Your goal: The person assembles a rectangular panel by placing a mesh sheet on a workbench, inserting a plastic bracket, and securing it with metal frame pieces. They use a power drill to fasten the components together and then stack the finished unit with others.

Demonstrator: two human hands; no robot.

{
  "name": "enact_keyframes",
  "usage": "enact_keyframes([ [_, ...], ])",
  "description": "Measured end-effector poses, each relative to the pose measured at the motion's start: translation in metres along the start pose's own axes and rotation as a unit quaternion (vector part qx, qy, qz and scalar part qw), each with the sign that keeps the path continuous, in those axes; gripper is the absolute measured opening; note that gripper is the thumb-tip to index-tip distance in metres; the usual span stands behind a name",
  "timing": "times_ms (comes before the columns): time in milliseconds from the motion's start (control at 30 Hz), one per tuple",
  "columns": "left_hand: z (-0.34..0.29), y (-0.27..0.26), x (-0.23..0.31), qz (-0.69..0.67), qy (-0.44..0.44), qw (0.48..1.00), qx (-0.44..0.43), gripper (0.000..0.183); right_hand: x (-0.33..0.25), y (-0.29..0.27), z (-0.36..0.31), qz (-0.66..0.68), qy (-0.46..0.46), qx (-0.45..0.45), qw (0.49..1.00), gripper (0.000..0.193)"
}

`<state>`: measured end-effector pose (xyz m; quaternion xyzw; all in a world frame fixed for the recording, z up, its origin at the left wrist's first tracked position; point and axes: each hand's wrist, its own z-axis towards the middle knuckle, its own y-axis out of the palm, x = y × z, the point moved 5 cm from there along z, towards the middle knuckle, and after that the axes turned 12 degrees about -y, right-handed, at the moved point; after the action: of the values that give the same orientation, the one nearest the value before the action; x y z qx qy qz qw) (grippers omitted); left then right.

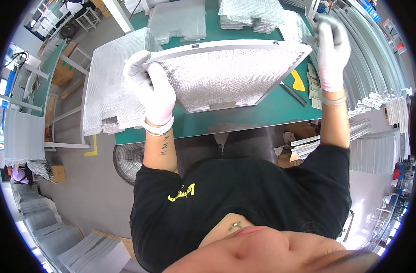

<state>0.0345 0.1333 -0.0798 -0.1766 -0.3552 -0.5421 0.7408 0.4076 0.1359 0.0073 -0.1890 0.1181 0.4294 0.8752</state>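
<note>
Stack of mesh sheets (108, 91) at left; gloved left hand (151, 88), fingers closed on the framed mesh filter panel (226, 75) held tilted above the green bench (271, 111); gloved right hand (333, 48), fingers clenched at the panel's right corner.

The filter panel (226, 77) was silvery grey, its mesh face finely crinkled and glittering inside a plain pale metal frame. The table (267, 113) beneath it was dark green. Both gloves were white, the left hand (151, 88) at the filter's left corner, the right hand (333, 50) beyond its right corner, that glove tinged pink at the cuff. Right of the filter lay a yellow scraper (298, 81). Left of it, a stack of mesh sheets (110, 91) was the same dull silver.
</note>
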Motion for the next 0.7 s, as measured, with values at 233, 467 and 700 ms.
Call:
enact_keyframes([
  [233, -0.004, -0.004, 0.0, 0.016, 0.003, 1.0, 0.01, 0.032, 0.218, -0.027, -0.168, -0.385, 0.289, -0.397, 0.782, 0.051],
  [467, -0.009, -0.01, 0.006, 0.022, 0.017, 1.0, 0.016, 0.032, 0.31, -0.052, -0.217, -0.284, 0.432, -0.47, 0.715, 0.053],
  [700, -0.005, -0.007, 0.01, 0.055, 0.054, 0.997, -0.003, 0.027, 0.26, -0.061, -0.191, -0.184, 0.434, -0.435, 0.768, 0.064],
])
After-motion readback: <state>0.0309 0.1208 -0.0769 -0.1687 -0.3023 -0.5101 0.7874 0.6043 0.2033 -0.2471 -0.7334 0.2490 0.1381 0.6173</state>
